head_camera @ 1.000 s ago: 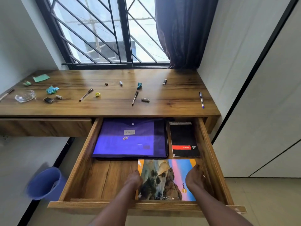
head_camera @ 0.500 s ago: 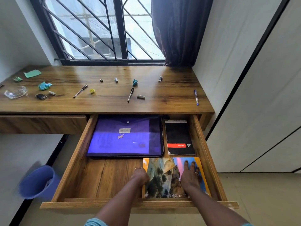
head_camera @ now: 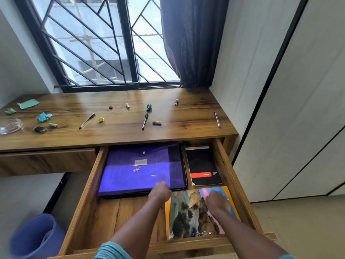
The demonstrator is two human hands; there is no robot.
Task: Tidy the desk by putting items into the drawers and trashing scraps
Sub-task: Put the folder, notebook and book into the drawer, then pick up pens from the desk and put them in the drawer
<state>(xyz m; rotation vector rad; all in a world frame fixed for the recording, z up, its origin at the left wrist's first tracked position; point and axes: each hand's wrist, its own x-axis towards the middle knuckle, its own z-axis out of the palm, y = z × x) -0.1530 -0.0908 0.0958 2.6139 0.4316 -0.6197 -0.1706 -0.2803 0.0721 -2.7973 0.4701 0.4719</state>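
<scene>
- Change: a second back I had both hands gripping the sides of the picture-cover book [head_camera: 188, 214]. Now the left hand [head_camera: 160, 191] has left it and sits at the front edge of the purple folder [head_camera: 138, 171].
- The right hand [head_camera: 217, 200] went flat on the cover half a second back and is still on top of it.
- Hand state: left shows knuckles only, so I cannot tell if it holds anything. The right's fingers look bent on the cover, grip or press unclear.
- The book lies flat in the front right of the open drawer [head_camera: 87, 193], close to the right wall and just in front of the black notepad [head_camera: 202, 165].
- My read: the book is stowed, so that item is done and the hands look to be finishing with it.
- Still out on the worktop [head_camera: 186, 139]: a black pen [head_camera: 145, 121], a second pen [head_camera: 87, 120], a blue pen [head_camera: 217, 119], a teal scrap [head_camera: 44, 117], a yellow scrap [head_camera: 101, 119] and small bits. Most of the task is left.
- The blue bin [head_camera: 31, 238] is on the floor at left for the scraps.
- Writing: the notepad has a red band [head_camera: 201, 174] with a white word, too small to read for sure.
- The folder's white label [head_camera: 141, 162] carries print I can't read.
- There's tiny text along the book's near edge, illegible.
</scene>
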